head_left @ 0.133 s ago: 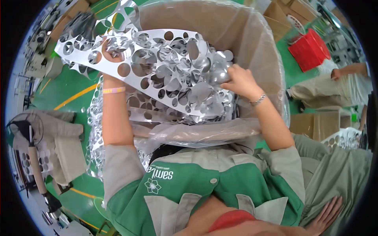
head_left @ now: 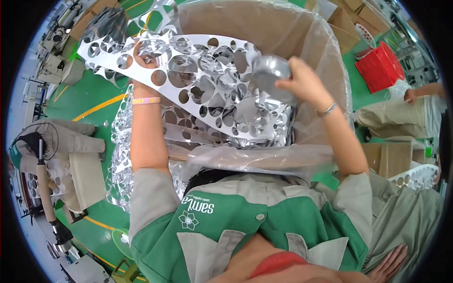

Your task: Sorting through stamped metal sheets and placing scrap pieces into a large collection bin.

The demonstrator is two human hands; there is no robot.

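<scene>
My left hand [head_left: 145, 57] is closed on a long silver metal sheet [head_left: 158, 78] punched with round holes, and part of its fingers is hidden behind the metal. The sheet slopes down to the right across a heap of cut metal scrap [head_left: 214, 70]. On the right, my right hand [head_left: 304, 84] grips a shiny, round, dish-like metal piece [head_left: 271, 70] by its right side, over the heap. This piece is smeared by motion, so I cannot tell whether it is one piece or a stack.
A large cardboard box [head_left: 222, 21] lined with clear plastic [head_left: 255, 160] surrounds the scrap. More punched scrap [head_left: 120, 160] hangs or lies outside at the left. A red bin [head_left: 380, 67] stands at the far right. Other people are at both sides, one close at my right.
My right hand has lifted the round metal piece up off the heap, tilting it. My left hand keeps its hold on the sheet. The whole view has shifted slightly.
</scene>
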